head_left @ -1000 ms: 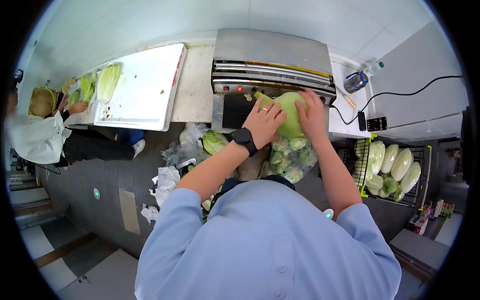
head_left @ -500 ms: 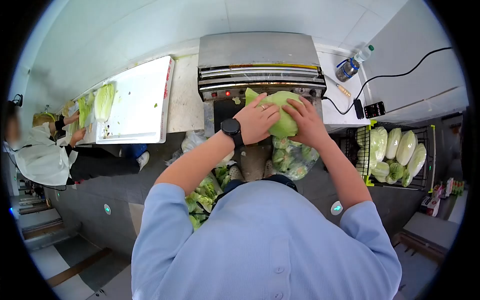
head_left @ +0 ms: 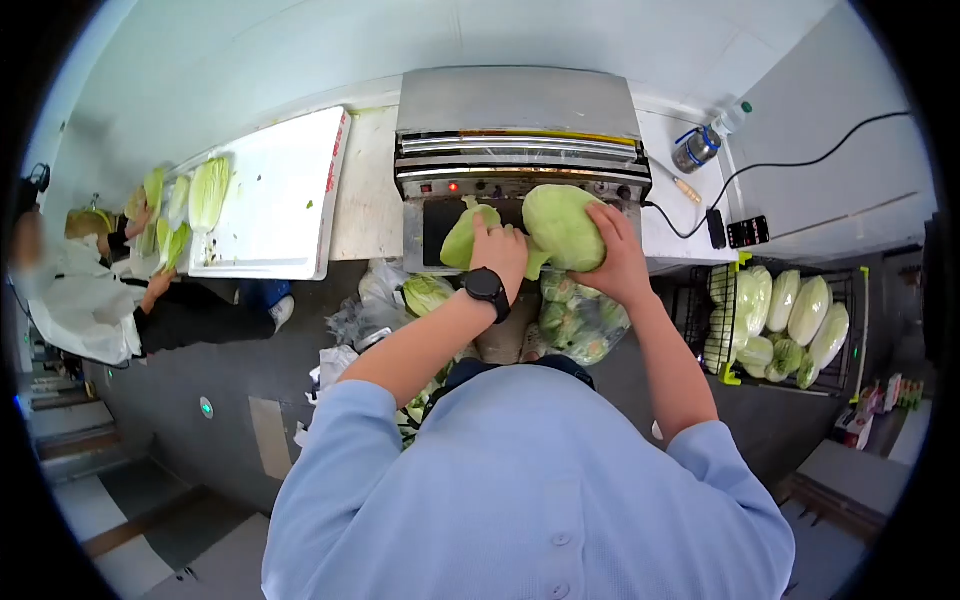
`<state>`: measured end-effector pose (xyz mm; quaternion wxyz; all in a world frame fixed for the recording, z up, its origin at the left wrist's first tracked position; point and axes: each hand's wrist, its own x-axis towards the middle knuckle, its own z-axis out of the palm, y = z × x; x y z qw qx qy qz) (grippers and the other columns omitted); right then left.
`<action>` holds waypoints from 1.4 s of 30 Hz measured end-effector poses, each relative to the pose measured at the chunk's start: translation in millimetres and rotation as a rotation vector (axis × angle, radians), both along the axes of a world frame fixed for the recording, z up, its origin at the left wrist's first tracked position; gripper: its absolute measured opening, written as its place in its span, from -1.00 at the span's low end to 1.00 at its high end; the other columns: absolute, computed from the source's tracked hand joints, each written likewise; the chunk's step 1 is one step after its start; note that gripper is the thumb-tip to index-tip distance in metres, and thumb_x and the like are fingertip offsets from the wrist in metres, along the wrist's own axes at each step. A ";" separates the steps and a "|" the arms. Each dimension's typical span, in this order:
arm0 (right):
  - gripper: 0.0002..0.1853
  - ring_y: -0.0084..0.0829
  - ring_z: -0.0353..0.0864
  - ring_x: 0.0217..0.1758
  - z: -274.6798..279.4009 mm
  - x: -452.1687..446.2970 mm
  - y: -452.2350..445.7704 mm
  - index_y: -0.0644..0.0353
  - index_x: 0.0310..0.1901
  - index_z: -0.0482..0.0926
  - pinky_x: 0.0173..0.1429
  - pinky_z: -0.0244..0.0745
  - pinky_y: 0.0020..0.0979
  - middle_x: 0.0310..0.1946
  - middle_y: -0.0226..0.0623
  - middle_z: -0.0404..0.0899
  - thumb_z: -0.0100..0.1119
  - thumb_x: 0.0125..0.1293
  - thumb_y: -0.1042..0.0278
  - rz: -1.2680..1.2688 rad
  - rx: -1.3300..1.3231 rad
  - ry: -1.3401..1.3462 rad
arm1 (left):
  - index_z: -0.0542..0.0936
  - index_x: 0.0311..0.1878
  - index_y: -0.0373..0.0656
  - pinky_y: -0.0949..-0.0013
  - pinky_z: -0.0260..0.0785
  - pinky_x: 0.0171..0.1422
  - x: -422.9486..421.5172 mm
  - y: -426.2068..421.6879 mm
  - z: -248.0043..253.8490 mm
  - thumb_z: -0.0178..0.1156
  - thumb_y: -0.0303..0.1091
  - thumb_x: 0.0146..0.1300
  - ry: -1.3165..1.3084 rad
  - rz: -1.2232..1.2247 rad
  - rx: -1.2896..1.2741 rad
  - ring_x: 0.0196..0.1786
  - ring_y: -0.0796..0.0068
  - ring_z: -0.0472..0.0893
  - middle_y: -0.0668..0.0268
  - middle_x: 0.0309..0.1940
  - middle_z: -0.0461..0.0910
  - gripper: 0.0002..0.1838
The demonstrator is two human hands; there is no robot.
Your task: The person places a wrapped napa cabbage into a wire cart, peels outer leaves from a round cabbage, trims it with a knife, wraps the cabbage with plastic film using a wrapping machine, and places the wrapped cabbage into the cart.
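Note:
My right hand (head_left: pixel 618 257) holds a round, pale green cabbage (head_left: pixel 563 226) from its right side, over the front of the wrapping machine (head_left: pixel 516 104). Fingers of my left hand (head_left: pixel 500 252) are wrapped round a loose outer leaf (head_left: pixel 461 238), left of the cabbage. The leaf hangs above the machine's dark plate (head_left: pixel 437 222). A strip of leaf shows between the two, under my left fingers. Below the machine sits a clear bag of green heads (head_left: pixel 583 318).
At the left, a co-worker (head_left: pixel 85 290) handles long cabbages beside a white tray (head_left: pixel 270 205). A wire basket (head_left: pixel 852 330) of wrapped cabbages stands right. Behind my right hand lie a knife (head_left: pixel 687 190), flask (head_left: pixel 697 148), bottle (head_left: pixel 733 118), phone (head_left: pixel 748 232) and black cable (head_left: pixel 800 165).
The leaf has come away from the cabbage's left side, moving left with my left hand. My right hand has shifted down along the cabbage. The co-worker's hands have moved.

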<state>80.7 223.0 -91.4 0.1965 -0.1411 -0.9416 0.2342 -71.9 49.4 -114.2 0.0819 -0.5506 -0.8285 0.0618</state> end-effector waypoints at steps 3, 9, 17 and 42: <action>0.09 -0.02 0.43 0.42 3.5 -5.4 15.4 0.08 0.45 0.33 0.44 0.40 -0.08 0.35 -0.12 0.43 0.67 -0.24 0.26 -0.041 -0.106 0.031 | 0.71 -0.19 -0.12 -0.08 0.25 0.37 -11.6 3.2 -17.6 0.12 -0.40 0.27 -0.077 0.016 -0.025 -0.11 0.21 0.67 0.20 -0.26 0.69 -0.82; 0.08 -0.11 0.47 0.39 10.0 -14.1 26.4 0.09 0.47 0.29 0.41 0.43 -0.15 0.36 -0.13 0.42 0.65 -0.14 0.17 -0.102 -0.276 -0.045 | 0.70 -0.42 -0.08 0.15 0.44 0.02 14.7 -15.7 7.8 0.17 -0.39 0.11 -0.235 0.071 0.205 -0.22 0.20 0.68 0.23 -0.41 0.68 -0.87; 0.10 -0.12 0.47 0.36 -21.2 -15.6 36.7 0.21 0.46 0.27 0.42 0.39 -0.16 0.32 -0.07 0.43 0.67 -0.13 0.08 -0.010 -0.391 0.015 | 0.73 -0.27 -0.21 0.03 0.51 -0.17 26.8 -186.6 7.3 0.45 -0.05 0.09 -0.739 0.756 0.257 -0.27 -0.02 0.69 0.00 -0.39 0.69 -0.62; 0.19 0.05 0.18 0.55 20.9 -22.8 11.3 0.00 0.50 0.28 0.57 0.21 0.01 0.45 -0.05 0.26 0.73 -0.28 0.17 0.116 0.134 -0.287 | 0.56 0.23 -0.23 0.23 0.51 0.20 51.2 -321.1 -97.2 0.28 -0.22 0.38 -1.023 1.277 0.731 0.06 0.26 0.67 0.13 0.05 0.67 -0.56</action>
